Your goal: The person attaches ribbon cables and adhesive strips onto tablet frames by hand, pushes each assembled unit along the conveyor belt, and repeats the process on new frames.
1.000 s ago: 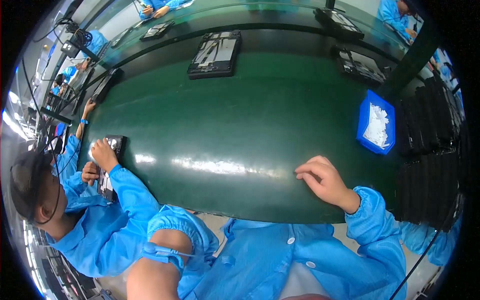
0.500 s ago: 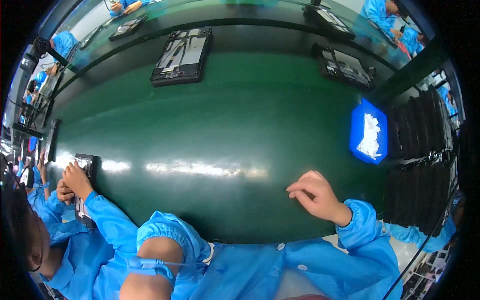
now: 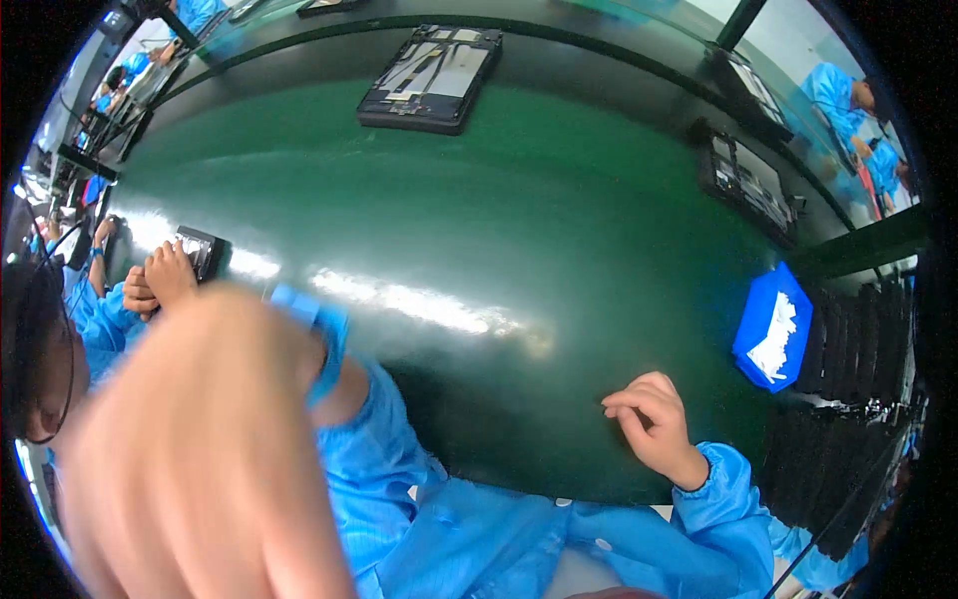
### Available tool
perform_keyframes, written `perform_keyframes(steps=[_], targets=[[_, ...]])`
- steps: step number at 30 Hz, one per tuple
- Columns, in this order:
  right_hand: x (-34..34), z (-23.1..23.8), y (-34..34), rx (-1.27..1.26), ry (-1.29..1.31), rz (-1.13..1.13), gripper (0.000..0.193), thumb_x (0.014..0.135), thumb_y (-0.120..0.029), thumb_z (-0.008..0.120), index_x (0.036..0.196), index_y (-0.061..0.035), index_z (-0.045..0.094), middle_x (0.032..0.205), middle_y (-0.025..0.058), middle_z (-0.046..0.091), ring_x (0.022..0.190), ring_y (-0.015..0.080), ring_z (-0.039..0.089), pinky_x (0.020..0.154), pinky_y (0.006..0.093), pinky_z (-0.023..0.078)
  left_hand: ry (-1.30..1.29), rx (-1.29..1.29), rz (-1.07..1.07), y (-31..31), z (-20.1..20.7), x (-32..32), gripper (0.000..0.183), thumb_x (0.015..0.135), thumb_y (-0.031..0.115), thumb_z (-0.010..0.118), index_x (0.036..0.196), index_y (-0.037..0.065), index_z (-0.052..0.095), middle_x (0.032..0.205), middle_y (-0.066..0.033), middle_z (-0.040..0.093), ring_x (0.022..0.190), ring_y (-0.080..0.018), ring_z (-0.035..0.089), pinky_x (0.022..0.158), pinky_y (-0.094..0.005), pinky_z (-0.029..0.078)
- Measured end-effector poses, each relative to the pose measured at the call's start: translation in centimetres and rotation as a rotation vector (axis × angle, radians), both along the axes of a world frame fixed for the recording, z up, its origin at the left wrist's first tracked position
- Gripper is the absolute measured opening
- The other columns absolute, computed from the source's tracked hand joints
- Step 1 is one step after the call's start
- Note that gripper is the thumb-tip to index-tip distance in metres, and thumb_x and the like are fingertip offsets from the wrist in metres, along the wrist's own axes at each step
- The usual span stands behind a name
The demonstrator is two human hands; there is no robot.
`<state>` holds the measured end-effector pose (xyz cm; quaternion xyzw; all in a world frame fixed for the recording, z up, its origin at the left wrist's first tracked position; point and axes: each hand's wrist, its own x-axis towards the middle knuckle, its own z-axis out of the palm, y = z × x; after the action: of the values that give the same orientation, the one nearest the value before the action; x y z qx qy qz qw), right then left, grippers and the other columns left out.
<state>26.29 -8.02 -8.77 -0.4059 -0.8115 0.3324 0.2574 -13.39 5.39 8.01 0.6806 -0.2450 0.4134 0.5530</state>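
Large and smeared by motion, my left hand (image 3: 215, 449) is raised close to the camera at the lower left; its fingers run out of the lower edge. A blue wrist strap (image 3: 327, 344) circles that wrist, below a blue sleeve (image 3: 384, 429). My right hand (image 3: 654, 419) rests on the green tabletop (image 3: 519, 230) near its front edge. Its fingers are loosely curled together with the thumb alongside, and nothing shows in them. Right of it stands a blue bin (image 3: 746, 344) holding small white pieces (image 3: 778, 344).
Opened black flat devices (image 3: 431, 80) with exposed inner parts lie at the far side, another device (image 3: 753, 185) at the far right. Black slabs (image 3: 853, 339) are stacked on the right. At left, a co-worker's hands (image 3: 165, 278) work on a black device (image 3: 203, 250).
My left hand has come up into view, close to the camera. The view has shifted and tilted. My right hand keeps its curled pose on the table.
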Motion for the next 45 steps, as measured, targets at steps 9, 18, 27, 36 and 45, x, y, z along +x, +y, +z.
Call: perform_keyframes(steps=[9,18,27,36,45], targets=[[0.5,-1.5,0.2,0.063,0.025,-0.056,0.016,0.076,-0.002,0.065,0.088,-0.0099,0.071,0.078,0.0014,0.069,0.08,0.0221,0.061,0.073,0.036,0.044,0.673,-0.585,1.222,10.1,-19.1,15.8,0.032,0.089,0.029,0.054,0.066,0.007,0.05,0.06,-0.0015,0.048,0.057,-0.014,0.045,0.055,-0.032,0.038],[1.6,-1.7,0.1,0.045,0.096,-0.066,0.019,0.076,0.003,0.063,0.087,-0.0094,0.072,0.078,0.0007,0.068,0.078,0.0192,0.062,0.071,0.0328,0.043,1.074,-0.207,1.57,10.6,-21.0,23.0,0.034,0.085,0.036,0.056,0.068,0.006,0.059,0.065,-0.0101,0.063,0.063,-0.0257,0.063,0.062,-0.0404,0.048],[1.6,-2.4,0.5,0.058,0.132,-0.054,0.019,0.075,0.001,0.064,0.088,-0.0104,0.072,0.079,-0.0001,0.068,0.08,0.0195,0.061,0.071,0.0333,0.043,1.304,-0.288,1.437,17.5,-18.9,31.4,0.05,0.082,0.052,0.058,0.098,0.007,0.071,0.101,-0.0179,0.07,0.098,-0.0365,0.066,0.086,-0.044,0.051],[1.9,-3.1,0.5,0.095,0.172,-0.045,0.017,0.075,-0.001,0.065,0.088,-0.0103,0.071,0.08,0.0014,0.067,0.081,0.0202,0.061,0.071,0.034,0.043,1.459,-0.104,1.27,24.0,-19.1,34.6,0.073,0.074,0.064,0.066,0.109,0.0,0.07,0.111,-0.0205,0.068,0.101,-0.0365,0.066,0.089,-0.0427,0.049],[1.9,-2.9,0.7,0.139,0.173,-0.042,0.017,0.076,-0.002,0.065,0.088,-0.0113,0.071,0.078,-0.0003,0.066,0.081,0.02,0.06,0.07,0.0345,0.043,0.987,-0.888,1.052,22.9,-19.6,34.8,0.045,0.077,0.032,0.079,0.099,-0.006,0.067,0.093,-0.0125,0.069,0.081,-0.0222,0.067,0.066,-0.036,0.054]])
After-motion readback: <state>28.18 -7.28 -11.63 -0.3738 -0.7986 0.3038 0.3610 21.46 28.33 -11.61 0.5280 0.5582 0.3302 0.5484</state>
